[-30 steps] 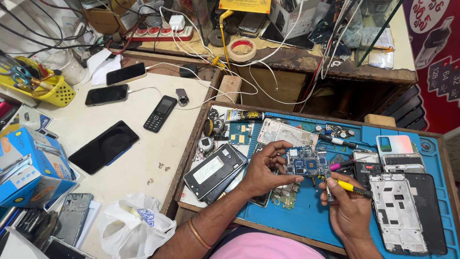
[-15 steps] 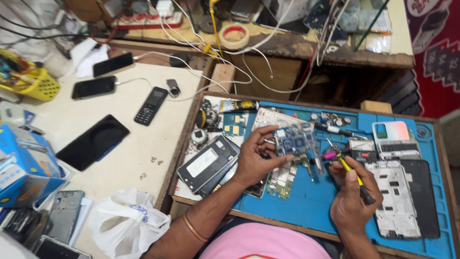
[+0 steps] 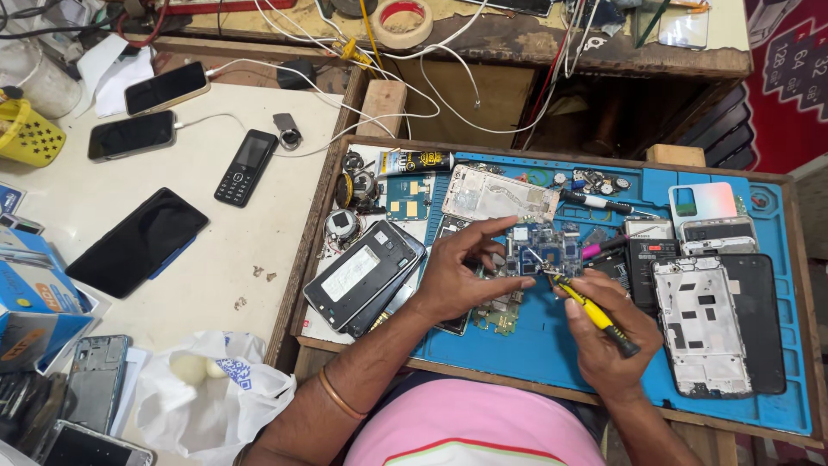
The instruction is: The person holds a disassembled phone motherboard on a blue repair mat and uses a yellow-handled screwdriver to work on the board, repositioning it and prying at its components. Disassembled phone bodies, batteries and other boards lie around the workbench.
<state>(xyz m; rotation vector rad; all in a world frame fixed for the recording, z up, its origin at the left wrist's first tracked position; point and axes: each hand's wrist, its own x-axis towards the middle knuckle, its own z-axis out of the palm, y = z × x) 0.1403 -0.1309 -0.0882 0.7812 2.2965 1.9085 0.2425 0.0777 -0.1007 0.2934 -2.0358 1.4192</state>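
Observation:
My left hand (image 3: 466,272) pinches a blue phone circuit board (image 3: 545,248) between thumb and fingers, holding it just above the blue work mat (image 3: 535,341). My right hand (image 3: 608,332) grips a yellow-and-black screwdriver (image 3: 595,315) whose tip touches the lower edge of the board. Under my left hand lie a green circuit board (image 3: 493,318) and a dark phone body. A black phone back (image 3: 362,274) with a white label rests to the left of that hand.
A white phone frame (image 3: 700,324), a dark phone panel (image 3: 763,319), a battery (image 3: 649,263) and small parts sit on the mat's right. A glue tube (image 3: 414,161) lies at the mat's top left. Several phones, a yellow basket (image 3: 26,134) and a plastic bag (image 3: 203,388) cover the left table.
The camera has moved closer. My right hand rose from the mat and brought the screwdriver tip up to the blue board, which my left hand keeps holding.

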